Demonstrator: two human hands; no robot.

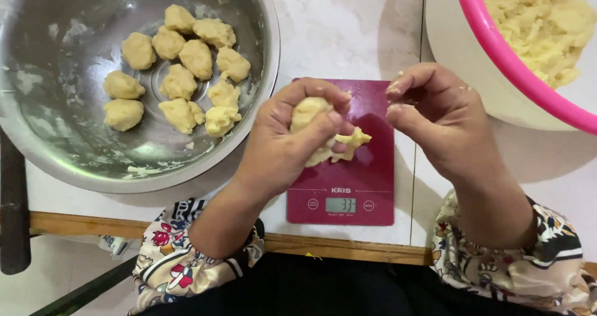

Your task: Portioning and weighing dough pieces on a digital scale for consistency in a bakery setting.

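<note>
One soft dough lump [314, 126] — ragged, pale.

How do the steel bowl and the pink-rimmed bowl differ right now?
The steel bowl is shiny metal holding separate small dough lumps; the pink-rimmed bowl holds one loose, crumbly dough mass. The steel bowl lies nearly whole in view, the pink-rimmed one is cut off at the corner. Both hold the same pale yellow dough.
</note>
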